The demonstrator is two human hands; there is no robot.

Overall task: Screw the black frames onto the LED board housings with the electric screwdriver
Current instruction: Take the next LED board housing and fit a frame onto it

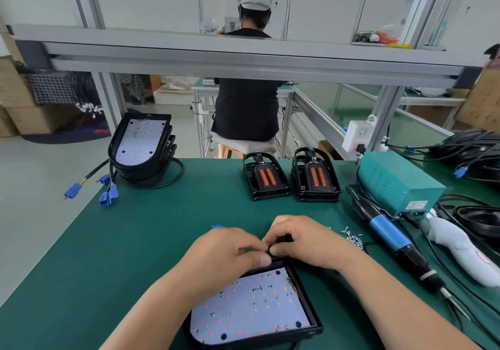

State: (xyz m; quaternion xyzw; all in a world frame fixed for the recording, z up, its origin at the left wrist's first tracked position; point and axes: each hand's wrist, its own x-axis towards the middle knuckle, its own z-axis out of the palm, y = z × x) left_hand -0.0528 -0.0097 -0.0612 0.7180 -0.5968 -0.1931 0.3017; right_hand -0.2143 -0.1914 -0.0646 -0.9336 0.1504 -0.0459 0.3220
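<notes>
An LED board housing (251,306), black with a white LED board inside, lies on the green mat in front of me. My left hand (227,252) and my right hand (305,241) meet at its far edge, fingers pinched on the black rim there; what they pinch is hidden. The electric screwdriver (392,238), blue and black, lies untouched on the mat to the right. Loose screws (351,237) sit in a small pile between my right hand and the screwdriver. Two stacks of black frames (265,176) (315,175) with orange inserts stand at the back.
A stack of LED board housings (142,147) with blue-connector cables stands at back left. A green power supply box (397,179), a white handheld tool (460,247) and coiled black cables (476,152) crowd the right. A person sits at another bench beyond an aluminium rail.
</notes>
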